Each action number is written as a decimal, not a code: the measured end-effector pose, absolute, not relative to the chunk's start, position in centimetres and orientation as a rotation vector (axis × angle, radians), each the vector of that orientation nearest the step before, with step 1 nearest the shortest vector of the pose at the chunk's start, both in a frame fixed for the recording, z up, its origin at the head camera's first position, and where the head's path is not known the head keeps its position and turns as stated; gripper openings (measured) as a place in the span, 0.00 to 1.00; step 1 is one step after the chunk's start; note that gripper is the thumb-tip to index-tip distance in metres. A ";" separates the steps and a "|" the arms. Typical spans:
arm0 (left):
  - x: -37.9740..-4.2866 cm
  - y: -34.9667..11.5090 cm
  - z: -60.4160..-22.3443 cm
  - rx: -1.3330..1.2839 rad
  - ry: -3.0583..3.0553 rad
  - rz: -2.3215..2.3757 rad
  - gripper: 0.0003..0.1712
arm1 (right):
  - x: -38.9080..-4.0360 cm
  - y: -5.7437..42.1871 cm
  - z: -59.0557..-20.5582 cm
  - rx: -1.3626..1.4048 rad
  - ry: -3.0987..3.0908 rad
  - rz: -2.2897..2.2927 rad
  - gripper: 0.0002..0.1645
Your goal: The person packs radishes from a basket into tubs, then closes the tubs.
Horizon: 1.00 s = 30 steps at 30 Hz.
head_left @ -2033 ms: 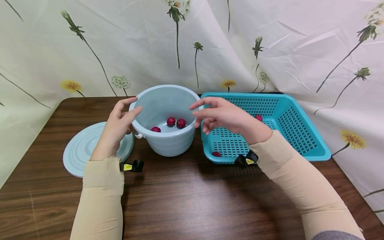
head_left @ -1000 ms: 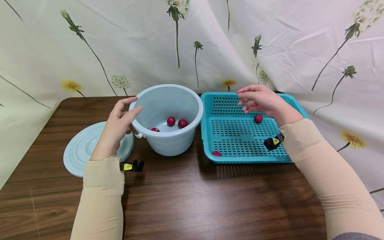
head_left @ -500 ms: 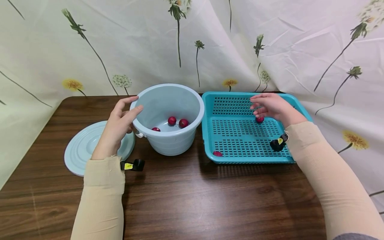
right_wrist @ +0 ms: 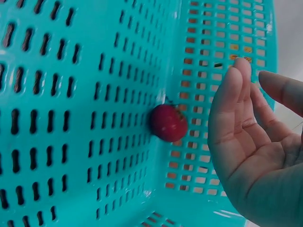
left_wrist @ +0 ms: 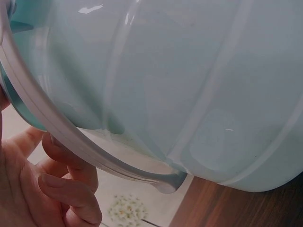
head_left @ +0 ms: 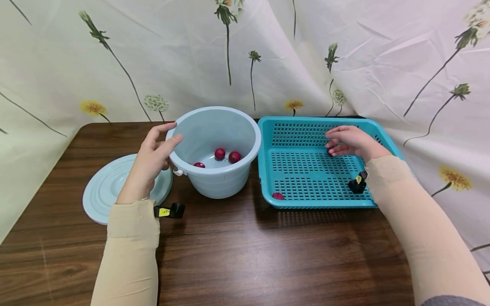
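The light-blue bucket [head_left: 218, 182] stands upright on the table, with several small red radishes [head_left: 235, 157] on its floor. At the bucket's left rim my left hand [head_left: 151, 157] holds on, thumb over the inside and the other fingers outside. The left wrist view has my curled fingers [left_wrist: 71, 189] beside the bucket's pale handle [left_wrist: 85, 146]. My right hand [head_left: 354, 142] is inside the turquoise basket [head_left: 317, 205], fingers loosely bent. Close to those fingers sits one radish [right_wrist: 168, 123] by the basket wall, mostly hidden by the hand in the head view.
Another radish [head_left: 278, 196] lies at the basket's near left corner. A round light-blue lid [head_left: 101, 191] rests on the brown wooden table [head_left: 229, 255], left of the bucket and partly behind my left arm. A flowered white cloth [head_left: 153, 51] hangs behind the table.
My right hand has moved from the bucket's right rim over to the basket, then down to the radish at its back. My left hand has stayed at the bucket's rim.
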<state>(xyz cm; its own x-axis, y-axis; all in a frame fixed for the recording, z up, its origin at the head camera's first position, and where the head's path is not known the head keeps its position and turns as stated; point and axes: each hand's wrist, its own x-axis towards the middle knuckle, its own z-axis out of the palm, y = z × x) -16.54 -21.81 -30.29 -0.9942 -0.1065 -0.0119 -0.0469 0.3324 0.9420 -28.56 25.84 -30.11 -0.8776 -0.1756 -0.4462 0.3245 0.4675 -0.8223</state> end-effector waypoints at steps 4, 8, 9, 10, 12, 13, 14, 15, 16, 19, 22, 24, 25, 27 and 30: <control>-16.5 -21.7 -30.3 0.146 -2.521 -1.784 0.33 | -28.8 26.2 -30.6 0.141 2.246 -1.379 0.32; -16.5 -21.7 -30.3 0.147 -2.519 -1.785 0.34 | -29.1 26.5 -30.8 0.162 2.226 -1.347 0.32; -16.5 -21.7 -30.3 0.147 -2.518 -1.784 0.34 | -29.1 26.5 -30.9 0.166 2.221 -1.338 0.32; -16.4 -21.7 -30.3 0.148 -2.518 -1.784 0.34 | -29.2 26.5 -30.9 0.168 2.216 -1.329 0.32; -16.4 -21.7 -30.3 0.147 -2.517 -1.780 0.33 | -29.2 26.6 -31.0 0.169 2.212 -1.319 0.32; -16.4 -21.7 -30.3 0.146 -2.516 -1.779 0.33 | -29.2 26.7 -31.1 0.171 2.212 -1.315 0.31; -16.4 -21.6 -30.3 0.143 -2.514 -1.777 0.33 | -29.2 26.7 -31.1 0.172 2.211 -1.312 0.31; -16.4 -21.6 -30.3 0.140 -2.514 -1.776 0.33 | -29.2 26.8 -31.1 0.173 2.211 -1.307 0.31; -16.4 -21.6 -30.3 0.138 -2.514 -1.775 0.33 | -29.2 26.8 -31.2 0.175 2.209 -1.303 0.31; -16.4 -21.6 -30.3 0.132 -2.515 -1.773 0.34 | -29.2 27.0 -31.3 0.171 2.204 -1.273 0.32; -16.4 -21.6 -30.3 0.136 -2.520 -1.772 0.34 | -29.2 27.0 -31.2 0.151 2.195 -1.240 0.33; -16.4 -21.6 -30.3 0.138 -2.523 -1.771 0.34 | -29.1 27.0 -31.2 0.135 2.197 -1.223 0.34; -16.4 -21.6 -30.3 0.140 -2.524 -1.771 0.34 | -29.1 27.0 -31.2 0.128 2.198 -1.218 0.34; -16.4 -21.6 -30.3 0.145 -2.524 -1.772 0.34 | -29.1 27.0 -31.2 0.121 2.201 -1.211 0.33; -16.3 -21.7 -30.3 0.148 -2.523 -1.772 0.34 | -29.2 27.1 -31.3 0.121 2.205 -1.209 0.33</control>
<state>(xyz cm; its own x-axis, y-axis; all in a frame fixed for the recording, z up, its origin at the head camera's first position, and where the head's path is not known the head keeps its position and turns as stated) -16.35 -21.66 -30.34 -0.9939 -0.1096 -0.0100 -0.0466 0.3371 0.9403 -29.25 27.06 -31.33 -0.8075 -0.2040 -0.5535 0.3568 0.5782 -0.7337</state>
